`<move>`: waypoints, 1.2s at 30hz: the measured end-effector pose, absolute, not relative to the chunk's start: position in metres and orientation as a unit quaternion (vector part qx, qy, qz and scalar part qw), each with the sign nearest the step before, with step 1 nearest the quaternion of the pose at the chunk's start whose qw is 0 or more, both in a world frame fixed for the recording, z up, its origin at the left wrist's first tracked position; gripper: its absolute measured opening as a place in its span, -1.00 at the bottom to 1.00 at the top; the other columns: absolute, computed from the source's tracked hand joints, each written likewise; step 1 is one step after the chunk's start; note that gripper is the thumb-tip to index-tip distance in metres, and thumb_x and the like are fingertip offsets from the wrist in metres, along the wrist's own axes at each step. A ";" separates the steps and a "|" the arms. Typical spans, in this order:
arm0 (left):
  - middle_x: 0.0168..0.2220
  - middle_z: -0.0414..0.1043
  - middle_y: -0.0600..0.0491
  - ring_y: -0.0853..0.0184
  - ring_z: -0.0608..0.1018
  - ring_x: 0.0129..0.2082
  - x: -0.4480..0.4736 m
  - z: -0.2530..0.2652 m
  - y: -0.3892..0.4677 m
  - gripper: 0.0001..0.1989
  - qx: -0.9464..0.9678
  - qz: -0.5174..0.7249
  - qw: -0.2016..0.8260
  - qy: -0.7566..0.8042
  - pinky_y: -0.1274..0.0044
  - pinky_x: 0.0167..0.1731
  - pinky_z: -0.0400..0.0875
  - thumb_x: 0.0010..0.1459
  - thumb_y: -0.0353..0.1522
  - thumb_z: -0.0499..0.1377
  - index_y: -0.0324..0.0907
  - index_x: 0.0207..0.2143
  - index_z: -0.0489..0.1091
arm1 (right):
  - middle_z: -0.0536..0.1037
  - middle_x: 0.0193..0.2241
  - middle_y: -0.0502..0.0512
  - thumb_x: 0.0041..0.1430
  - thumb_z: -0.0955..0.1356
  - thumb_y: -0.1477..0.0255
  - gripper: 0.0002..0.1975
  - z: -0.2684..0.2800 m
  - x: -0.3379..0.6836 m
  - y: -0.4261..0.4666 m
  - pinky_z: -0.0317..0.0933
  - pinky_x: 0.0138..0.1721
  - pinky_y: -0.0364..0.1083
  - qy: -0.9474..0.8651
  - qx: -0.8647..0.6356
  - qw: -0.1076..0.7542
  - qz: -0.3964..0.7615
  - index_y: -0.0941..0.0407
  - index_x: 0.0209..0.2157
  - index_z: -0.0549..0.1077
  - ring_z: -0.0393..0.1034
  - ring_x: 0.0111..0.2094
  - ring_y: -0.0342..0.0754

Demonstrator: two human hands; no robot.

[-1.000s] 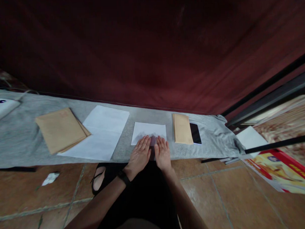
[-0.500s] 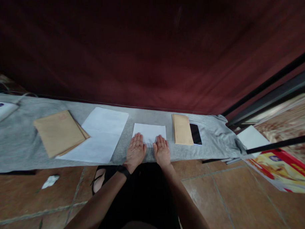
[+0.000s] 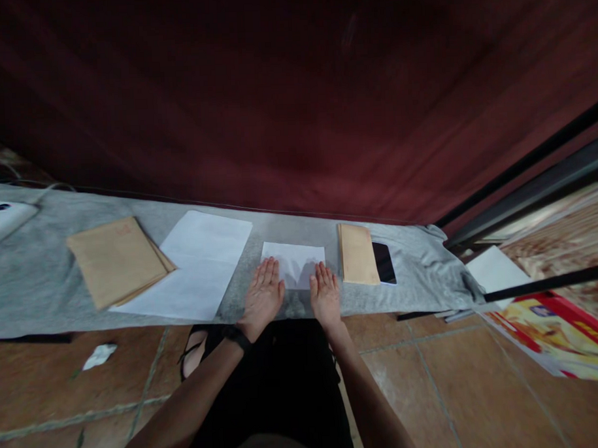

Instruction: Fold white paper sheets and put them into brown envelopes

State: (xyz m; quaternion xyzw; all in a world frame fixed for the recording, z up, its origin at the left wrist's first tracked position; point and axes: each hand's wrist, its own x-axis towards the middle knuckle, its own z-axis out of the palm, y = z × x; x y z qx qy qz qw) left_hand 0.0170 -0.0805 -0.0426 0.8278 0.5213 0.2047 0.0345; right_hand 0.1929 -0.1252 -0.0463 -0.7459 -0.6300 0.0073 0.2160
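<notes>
A folded white sheet of paper [image 3: 295, 257] lies on the grey cloth in front of me. At its left edge is my left hand [image 3: 263, 294], open, palm down, fingers stretched forward. My right hand [image 3: 325, 293] is likewise open and flat-fingered over the right edge. Both cast shadows on the paper; whether they touch it I cannot tell. Larger white sheets [image 3: 206, 243] lie to the left, partly under a stack of brown envelopes [image 3: 116, 260]. On the right, more brown envelopes [image 3: 359, 254] rest beside a dark phone [image 3: 383, 263], overlapping its edge.
The grey cloth [image 3: 418, 265] covers a narrow bench against a dark red curtain [image 3: 295, 119]. A white device with a cable [image 3: 7, 218] sits at the far left. Black metal bars [image 3: 541, 284] and a colourful box [image 3: 552, 333] stand right. Crumpled tissue [image 3: 99, 356] lies on the tiled floor.
My hands have moved apart, the left slightly leftward and the right rightward, uncovering more of the folded paper. The envelopes, sheets and phone stay where they were.
</notes>
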 end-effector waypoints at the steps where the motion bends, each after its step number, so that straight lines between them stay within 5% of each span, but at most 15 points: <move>1: 0.37 0.08 -0.23 0.13 0.08 0.40 0.023 -0.040 -0.078 -0.39 0.844 0.199 0.038 0.496 0.19 0.37 -0.02 0.33 -0.34 -0.14 -0.40 0.37 0.00 | 0.25 0.31 0.26 0.49 0.03 0.30 -0.48 -0.043 0.190 -0.120 -0.08 0.35 0.16 -0.644 -0.734 0.217 0.020 0.21 0.32 0.21 0.03 0.37 0.04; 8: 0.35 0.14 -0.24 0.16 0.12 0.39 0.048 -0.042 -0.054 -0.45 0.888 0.123 0.064 0.439 0.28 0.36 -0.01 0.31 -0.42 -0.16 -0.44 0.29 0.17 | 0.33 0.27 0.20 0.49 0.05 0.32 -0.51 -0.041 0.172 -0.090 -0.05 0.34 0.15 -0.697 -0.679 0.216 0.077 0.14 0.29 0.28 0.07 0.35 0.03; 18: 0.38 0.03 -0.29 0.09 0.04 0.41 0.041 -0.054 -0.054 -0.36 0.830 0.174 0.038 0.528 0.16 0.36 -0.13 0.31 -0.32 -0.14 -0.46 0.37 -0.01 | 0.25 0.30 0.32 0.48 0.06 0.30 -0.48 -0.057 0.173 -0.086 -0.08 0.34 0.15 -0.674 -0.709 0.205 0.021 0.26 0.30 0.23 0.04 0.36 0.07; 30: 0.38 -0.02 -0.36 0.00 0.00 0.42 0.044 -0.056 -0.056 -0.29 0.780 0.184 0.039 0.597 0.12 0.36 -0.14 0.27 -0.24 -0.05 -0.55 0.34 0.02 | 0.24 0.28 0.51 0.48 0.04 0.28 -0.41 -0.061 0.181 -0.093 -0.05 0.30 0.23 -0.592 -0.775 0.222 -0.010 0.41 0.28 0.22 0.09 0.34 0.21; 36: 0.38 -0.02 -0.37 -0.03 0.02 0.41 0.045 -0.058 -0.056 -0.29 0.782 0.185 0.025 0.594 0.14 0.37 -0.12 0.27 -0.24 -0.05 -0.57 0.33 0.04 | 0.18 0.32 0.44 0.47 0.05 0.29 -0.44 -0.054 0.182 -0.090 -0.16 0.33 0.27 -0.630 -0.746 0.216 -0.008 0.37 0.30 0.21 -0.05 0.39 0.20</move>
